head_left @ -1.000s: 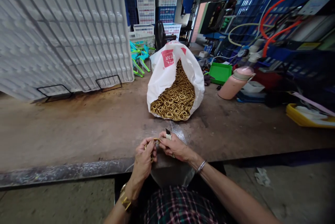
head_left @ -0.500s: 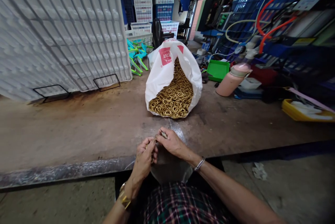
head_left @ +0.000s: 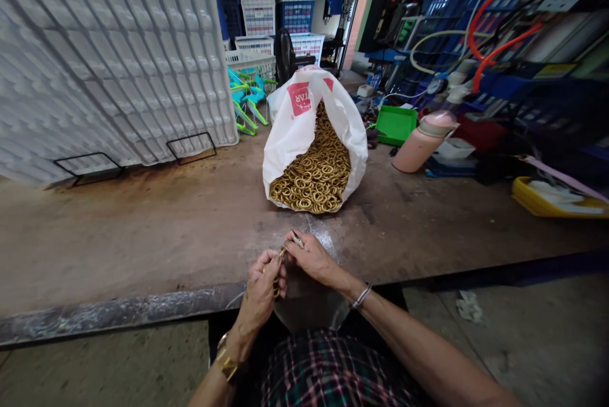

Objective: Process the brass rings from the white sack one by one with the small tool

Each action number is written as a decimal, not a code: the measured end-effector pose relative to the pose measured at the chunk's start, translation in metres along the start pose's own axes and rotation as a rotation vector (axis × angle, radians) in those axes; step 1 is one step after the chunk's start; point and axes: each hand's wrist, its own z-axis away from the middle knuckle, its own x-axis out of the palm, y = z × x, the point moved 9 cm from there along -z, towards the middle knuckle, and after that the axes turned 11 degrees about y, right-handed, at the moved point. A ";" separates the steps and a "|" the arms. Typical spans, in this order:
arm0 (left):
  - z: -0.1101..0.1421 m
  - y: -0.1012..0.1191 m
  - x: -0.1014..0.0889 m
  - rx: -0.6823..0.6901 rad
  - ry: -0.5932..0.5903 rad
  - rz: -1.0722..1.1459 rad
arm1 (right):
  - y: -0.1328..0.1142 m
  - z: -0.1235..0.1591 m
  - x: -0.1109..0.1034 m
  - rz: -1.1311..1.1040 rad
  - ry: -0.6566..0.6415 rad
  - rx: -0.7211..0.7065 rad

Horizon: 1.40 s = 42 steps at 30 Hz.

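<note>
While a white plastic bag (head_left: 285, 147) lies mouth-forward on the brown table (head_left: 143, 223), gold rings heaped (head_left: 316, 182) right up to its lower lip, both hands are busy just in front of it, at the table's near edge! Look at the left hand (head_left: 265, 277): fingers curled in tight, a gold ring (head_left: 282, 253) pinched at the thumb, and more gold showing low in the fist (head_left: 276, 288) (how many pieces are tucked in there, I cannot tell). Opposite it, the right hand (head_left: 310, 258) has its fingers bent and narrow around a small blade (head_left: 297, 239), dark tip poking out above the knuckles, fingertips right up against that ring; whether they grip it too is too small to make out.

A gold watch (head_left: 227, 364) sits on the left wrist, a bracelet (head_left: 363, 295) on the right. Over to the right of the bag, a green tray (head_left: 396, 124) and a tilted pink bottle (head_left: 419, 146); over to the left, ribbed white panels (head_left: 143, 52) stand tall behind black wire frames (head_left: 191, 139).
</note>
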 end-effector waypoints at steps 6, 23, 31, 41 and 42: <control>-0.004 0.002 -0.005 0.052 0.028 -0.037 | 0.003 0.007 0.003 0.431 -0.027 -0.162; -0.007 0.008 -0.006 0.140 0.046 -0.240 | 0.007 0.012 0.015 0.744 -0.187 -0.264; -0.002 0.002 -0.004 0.088 -0.003 -0.209 | 0.009 0.007 0.014 0.833 -0.218 -0.229; -0.002 -0.010 0.005 -0.150 -0.025 0.128 | 0.017 -0.046 -0.045 1.059 0.224 -0.061; -0.003 -0.011 0.004 -0.164 -0.018 0.146 | 0.018 -0.050 -0.047 1.083 0.232 -0.033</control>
